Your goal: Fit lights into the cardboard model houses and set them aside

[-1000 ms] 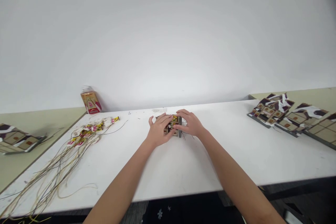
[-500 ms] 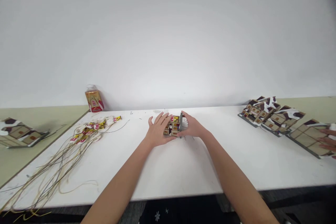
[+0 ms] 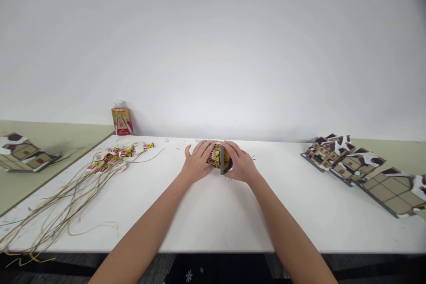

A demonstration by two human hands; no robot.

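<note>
A small model house [image 3: 215, 155] with beige and yellow patterned walls is tipped on its side at the middle of the white table, between my two hands. Its grey base [image 3: 222, 163] stands on edge and faces right, so part of the hollow underside shows. Around the walls and roof end, my left hand [image 3: 196, 164] is closed with the thumb raised apart. My right hand [image 3: 241, 163] grips the base side, its fingers over the top edge. Thin dark wires stick out near the right fingers. The fingers hide much of the house.
To the left lies a bundle of red-white and yellow pieces [image 3: 116, 154] with long strings [image 3: 71, 204] reaching the front edge. A bottle [image 3: 122, 118] stands by the wall. Several snow-roofed model houses [image 3: 361, 165] line the right side. Another model house [image 3: 25, 155] sits at far left.
The house has turned in my hands, so its hollow underside now shows. My right hand has shifted slightly left. Another person's hand at the far right has left the view.
</note>
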